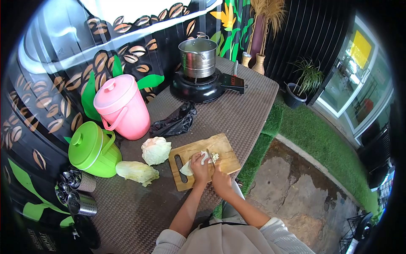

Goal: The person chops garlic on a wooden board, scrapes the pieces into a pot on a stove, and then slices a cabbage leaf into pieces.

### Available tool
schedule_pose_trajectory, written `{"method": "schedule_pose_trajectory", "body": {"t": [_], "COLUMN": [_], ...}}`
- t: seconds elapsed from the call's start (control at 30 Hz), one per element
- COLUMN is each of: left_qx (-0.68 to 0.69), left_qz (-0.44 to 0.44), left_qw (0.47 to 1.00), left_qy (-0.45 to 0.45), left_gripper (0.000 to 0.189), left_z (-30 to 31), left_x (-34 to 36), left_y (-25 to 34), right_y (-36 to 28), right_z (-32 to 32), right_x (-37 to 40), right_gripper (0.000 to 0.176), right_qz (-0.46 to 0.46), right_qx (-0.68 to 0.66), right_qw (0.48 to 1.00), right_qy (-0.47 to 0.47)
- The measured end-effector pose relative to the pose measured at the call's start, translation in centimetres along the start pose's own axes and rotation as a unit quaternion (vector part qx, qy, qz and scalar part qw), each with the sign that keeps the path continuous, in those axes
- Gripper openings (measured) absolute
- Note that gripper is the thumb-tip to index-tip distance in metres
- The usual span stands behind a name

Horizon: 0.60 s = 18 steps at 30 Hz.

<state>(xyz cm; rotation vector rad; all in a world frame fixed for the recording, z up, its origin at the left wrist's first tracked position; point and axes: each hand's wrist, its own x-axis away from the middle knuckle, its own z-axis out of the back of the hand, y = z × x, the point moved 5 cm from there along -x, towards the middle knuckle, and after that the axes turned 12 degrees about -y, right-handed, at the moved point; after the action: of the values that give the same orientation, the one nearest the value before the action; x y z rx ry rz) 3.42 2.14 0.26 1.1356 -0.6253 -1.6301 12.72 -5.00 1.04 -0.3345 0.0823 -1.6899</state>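
On the brown table lies a wooden cutting board with an oblong handle slot. My left hand is closed on a pale leafy piece, pressing it to the board. My right hand is wrapped round a knife, whose blade stands at the right edge of that piece; its handle is mostly hidden by the hand. Small pale shreds lie just right of the blade. Another pale leaf rests left of my left hand. Left of the board are a round cabbage and a longer leafy head.
A steel pot stands on a black stove at the back. A black plastic bag, pink jug, green jug and steel utensil holders line the left side. The table edge runs along the right.
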Motion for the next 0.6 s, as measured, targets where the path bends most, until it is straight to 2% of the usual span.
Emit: {"method": "schedule_pose_trajectory", "body": {"t": [0.03, 0.27, 0.37, 0.43, 0.53, 0.6], "left_qx": [0.000, 0.008, -0.004, -0.013, 0.014, 0.008], "left_qz": [0.001, 0.015, 0.017, 0.011, 0.000, -0.001], "left_qw": [1.000, 1.000, 1.000, 1.000, 1.000, 1.000], "left_qy": [0.002, -0.011, -0.007, -0.005, -0.011, -0.010], "left_gripper": [0.026, 0.026, 0.025, 0.025, 0.025, 0.025], "left_z": [0.0, -0.1, -0.1, -0.1, -0.2, -0.2], "left_x": [-0.1, 0.1, 0.1, 0.1, 0.0, 0.0], "left_y": [0.0, 0.1, -0.2, -0.3, -0.4, -0.5], "right_y": [0.1, 0.9, 0.4, 0.1, 0.0, 0.4], "right_z": [-0.5, -0.1, 1.0, 0.8, -1.4, -1.4], "right_x": [0.5, -1.4, -0.6, 0.6, 0.3, -0.7], "right_gripper": [0.019, 0.029, 0.025, 0.026, 0.025, 0.023], "right_qz": [-0.031, -0.014, 0.033, -0.012, -0.034, -0.032], "right_qx": [-0.006, 0.011, 0.007, -0.012, -0.026, -0.028], "right_qw": [0.999, 1.000, 0.999, 0.999, 0.999, 0.999], "right_qy": [-0.014, -0.015, -0.023, -0.027, 0.000, -0.013]}}
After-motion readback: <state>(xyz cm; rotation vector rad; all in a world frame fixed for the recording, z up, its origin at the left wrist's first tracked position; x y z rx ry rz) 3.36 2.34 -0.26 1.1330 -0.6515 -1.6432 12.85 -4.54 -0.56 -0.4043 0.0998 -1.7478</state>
